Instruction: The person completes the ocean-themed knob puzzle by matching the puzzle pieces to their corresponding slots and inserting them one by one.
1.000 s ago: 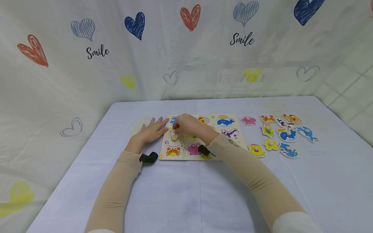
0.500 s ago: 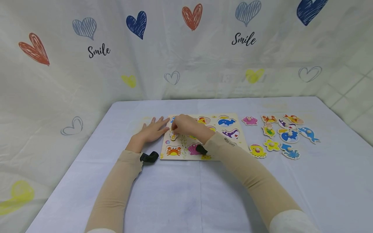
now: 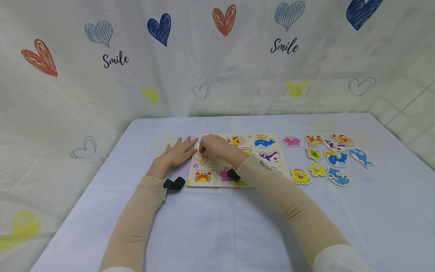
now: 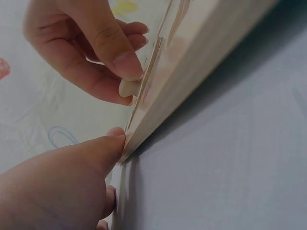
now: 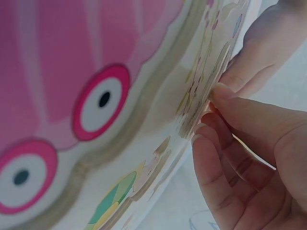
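Note:
A wooden peg-puzzle board [image 3: 281, 162] with sea-animal pictures lies on the table. My right hand [image 3: 215, 146] is over its left side, thumb and index finger pinching the small wooden knob [image 4: 129, 87] of a puzzle piece [image 3: 202, 161]. That piece lies close against the board's face, mostly covered by the hand. In the head view my left hand [image 3: 176, 152] lies flat with spread fingers beside the board's left edge. Its thumb [image 4: 112, 143] touches the board's edge in the left wrist view. A printed crab [image 3: 202, 176] shows below the right hand.
Several loose pieces lie right of the board, among them a pink shell [image 3: 291, 141], a yellow octopus [image 3: 300, 176], a yellow star [image 3: 317, 169] and a blue dolphin [image 3: 361, 157]. A black wrist camera [image 3: 175, 184] sits at the left cuff. Behind the table hangs a heart-printed curtain [image 3: 183, 68].
My right hand shifts very slightly, still pinching the knob, and covers more of the piece. The left hand stays in place beside the board.

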The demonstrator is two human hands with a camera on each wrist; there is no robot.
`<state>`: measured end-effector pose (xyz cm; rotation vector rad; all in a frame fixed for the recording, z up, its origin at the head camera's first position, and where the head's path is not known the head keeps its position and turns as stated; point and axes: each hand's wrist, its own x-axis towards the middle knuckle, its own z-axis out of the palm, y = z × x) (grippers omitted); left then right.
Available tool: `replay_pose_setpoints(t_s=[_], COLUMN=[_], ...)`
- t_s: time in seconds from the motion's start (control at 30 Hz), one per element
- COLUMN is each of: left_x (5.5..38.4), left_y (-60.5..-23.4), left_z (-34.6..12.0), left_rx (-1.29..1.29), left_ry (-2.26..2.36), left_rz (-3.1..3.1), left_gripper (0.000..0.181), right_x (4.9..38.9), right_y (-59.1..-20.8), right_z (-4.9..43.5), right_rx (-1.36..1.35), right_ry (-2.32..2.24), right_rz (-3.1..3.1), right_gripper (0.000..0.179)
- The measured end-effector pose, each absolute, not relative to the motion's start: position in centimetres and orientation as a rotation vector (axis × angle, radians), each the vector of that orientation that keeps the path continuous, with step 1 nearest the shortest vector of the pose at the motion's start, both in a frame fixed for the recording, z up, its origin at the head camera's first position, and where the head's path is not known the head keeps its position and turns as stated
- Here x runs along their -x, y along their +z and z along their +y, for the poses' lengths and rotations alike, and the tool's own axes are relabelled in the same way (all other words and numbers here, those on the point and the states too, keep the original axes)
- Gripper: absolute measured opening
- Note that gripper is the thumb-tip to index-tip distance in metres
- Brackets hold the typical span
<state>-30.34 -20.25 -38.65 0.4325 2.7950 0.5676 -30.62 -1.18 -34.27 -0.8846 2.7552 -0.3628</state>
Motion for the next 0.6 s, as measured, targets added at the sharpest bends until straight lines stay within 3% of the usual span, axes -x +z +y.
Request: replay_pose_setpoints(t_s=[0.6], left_x=[30.5], left_y=[-38.7], left_z=[-20.3], left_rx=[-0.438], left_ry=[0.538], left_rz=[2.803], left_gripper=[0.064], right_x=[30.0], right_y=[-33.0], right_z=[-0.5], right_rx=[0.893], right_ry=[-0.360], right_rz=[2.755], right_gripper=[0.025])
